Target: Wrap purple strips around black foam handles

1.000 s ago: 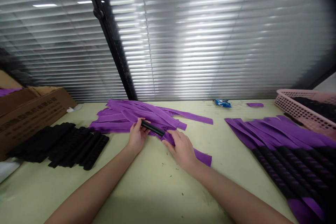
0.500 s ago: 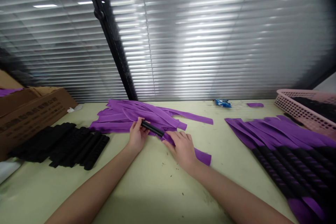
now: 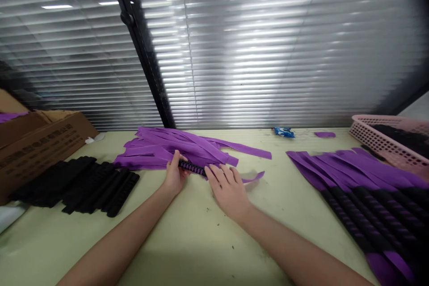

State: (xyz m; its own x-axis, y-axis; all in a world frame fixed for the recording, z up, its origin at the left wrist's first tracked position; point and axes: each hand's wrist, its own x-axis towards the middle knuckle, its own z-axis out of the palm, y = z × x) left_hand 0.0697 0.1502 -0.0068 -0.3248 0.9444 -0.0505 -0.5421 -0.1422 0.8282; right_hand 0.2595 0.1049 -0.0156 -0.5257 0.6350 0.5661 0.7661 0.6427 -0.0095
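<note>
Near the middle of the table, a black tube (image 3: pixel 192 167) with purple marks along its side lies between my two hands. My left hand (image 3: pixel 176 174) grips its left end, thumb on top. My right hand (image 3: pixel 228 187) is closed over its right end, with the fingers bent and their tips on the tube. A purple strip (image 3: pixel 255 178) sticks out to the right from behind my right hand, its end raised. Behind my hands lies a loose pile of purple strips (image 3: pixel 167 143).
Black tubes (image 3: pixel 85 183) lie at the left beside a cardboard box (image 3: pixel 50 136). At the right are finished-looking black tubes with purple strips (image 3: pixel 355 170) and a pink basket (image 3: pixel 365 132). A blue packet (image 3: pixel 284 132) lies at the back of the table (image 3: pixel 201 241).
The tube now shows purple marks where it looked plain black. The strip's free end has risen and moved slightly left. My right hand's fingers have shifted onto the tube's end.
</note>
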